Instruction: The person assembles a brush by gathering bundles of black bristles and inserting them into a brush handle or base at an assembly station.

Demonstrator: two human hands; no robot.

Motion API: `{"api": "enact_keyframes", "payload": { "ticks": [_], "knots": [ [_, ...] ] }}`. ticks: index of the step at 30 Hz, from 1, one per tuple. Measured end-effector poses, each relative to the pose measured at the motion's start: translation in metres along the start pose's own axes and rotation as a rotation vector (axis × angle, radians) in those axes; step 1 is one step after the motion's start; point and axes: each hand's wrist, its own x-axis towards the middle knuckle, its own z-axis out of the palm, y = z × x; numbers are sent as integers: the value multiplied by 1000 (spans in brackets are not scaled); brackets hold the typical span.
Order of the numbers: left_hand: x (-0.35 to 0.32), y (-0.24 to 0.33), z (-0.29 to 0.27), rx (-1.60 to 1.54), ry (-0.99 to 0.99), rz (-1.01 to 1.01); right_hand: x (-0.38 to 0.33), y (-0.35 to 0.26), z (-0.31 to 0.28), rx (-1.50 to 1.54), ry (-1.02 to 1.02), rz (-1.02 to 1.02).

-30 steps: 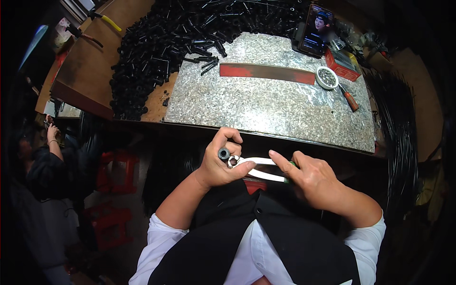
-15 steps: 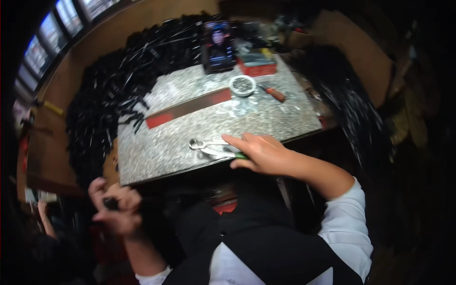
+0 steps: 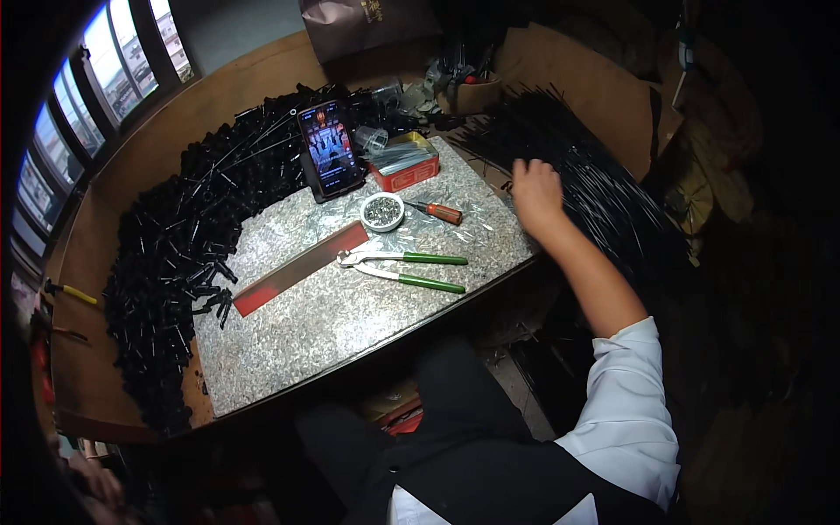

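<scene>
At the table's right edge, my right hand [image 3: 535, 192] is beside a heap of thin black rods [image 3: 582, 166]. Its fingers are bent close together, and what they hold, if anything, is hidden beneath them. Green-handled pincers [image 3: 407, 258] lie untouched on the speckled stone slab [image 3: 289, 359], their jaws to the left. My left hand is out of view. A blurred hand [image 3: 96, 481] shows at the lower left rim, with no arm linking it to me.
A reddish flat bar [image 3: 302, 271], a white bowl of small metal pieces [image 3: 382, 213], an orange-handled screwdriver [image 3: 444, 213], a red box of thin strips [image 3: 407, 175] and a propped phone [image 3: 332, 153] occupy the slab. Short black pieces [image 3: 157, 280] are heaped left and behind.
My right hand has let go of the pincers and moved right and away to the rods. My left hand, which held a small dark piece, has left the view. The view has shifted.
</scene>
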Motion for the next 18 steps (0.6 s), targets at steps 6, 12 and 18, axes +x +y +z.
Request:
{"api": "enact_keyframes", "payload": {
  "ticks": [6,12,18],
  "knots": [
    [-66,-118,-6,306,-355,-532,-7,68,32,-130,-257,229],
    [-90,-286,-86,386,-490,-1129,-3,89,19,21,-435,327],
    [-100,-385,-118,1889,-778,-521,-2,104,14,41,-523,334]
  ]
}}
